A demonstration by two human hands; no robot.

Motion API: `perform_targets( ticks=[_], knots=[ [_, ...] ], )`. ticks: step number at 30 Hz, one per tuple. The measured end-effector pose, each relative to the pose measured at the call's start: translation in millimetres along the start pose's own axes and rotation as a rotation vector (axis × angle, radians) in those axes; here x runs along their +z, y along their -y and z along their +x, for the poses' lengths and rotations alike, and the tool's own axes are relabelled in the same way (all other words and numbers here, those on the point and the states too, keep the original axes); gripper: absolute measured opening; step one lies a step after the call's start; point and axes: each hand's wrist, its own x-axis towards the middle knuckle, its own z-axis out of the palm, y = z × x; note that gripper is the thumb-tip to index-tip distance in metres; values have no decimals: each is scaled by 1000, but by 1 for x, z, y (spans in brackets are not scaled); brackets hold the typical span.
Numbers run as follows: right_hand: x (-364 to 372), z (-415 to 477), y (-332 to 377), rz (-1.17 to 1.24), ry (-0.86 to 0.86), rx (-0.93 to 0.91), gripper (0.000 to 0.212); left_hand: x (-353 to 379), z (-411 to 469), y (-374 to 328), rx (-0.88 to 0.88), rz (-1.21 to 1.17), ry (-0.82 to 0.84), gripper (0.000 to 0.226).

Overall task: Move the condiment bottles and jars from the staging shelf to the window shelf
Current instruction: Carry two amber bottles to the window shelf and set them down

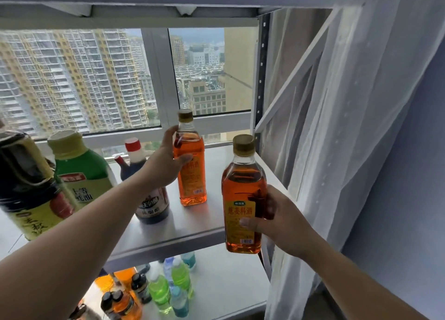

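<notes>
My left hand (166,160) grips an amber cooking-wine bottle (192,172) with a gold cap; its base stands on the grey window shelf (187,228) in front of the window. A second, matching amber bottle (242,199) is held by my right hand (277,221) at the shelf's front right corner, its base hanging just past the shelf's front edge. A dark vinegar bottle with a red cap (149,196) stands on the shelf behind my left forearm. Further left stand a green-labelled bottle (81,172) and a dark soy sauce bottle (29,187).
A lower shelf (226,276) holds several green, blue and orange drink bottles (168,288). A white sheer curtain (337,151) hangs close on the right, beside the shelf's metal post (261,78). Another shelf board (144,13) runs overhead.
</notes>
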Motion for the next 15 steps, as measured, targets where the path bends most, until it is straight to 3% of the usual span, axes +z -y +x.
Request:
perform_targets(
  ticks=[11,15],
  knots=[
    [29,39,-5,90,53,-69,56,-2,-6,-8,-64,7,-39,81],
    [44,56,-2,87,77,-79,54,-12,-17,-18,-61,68,-53,74]
  ],
)
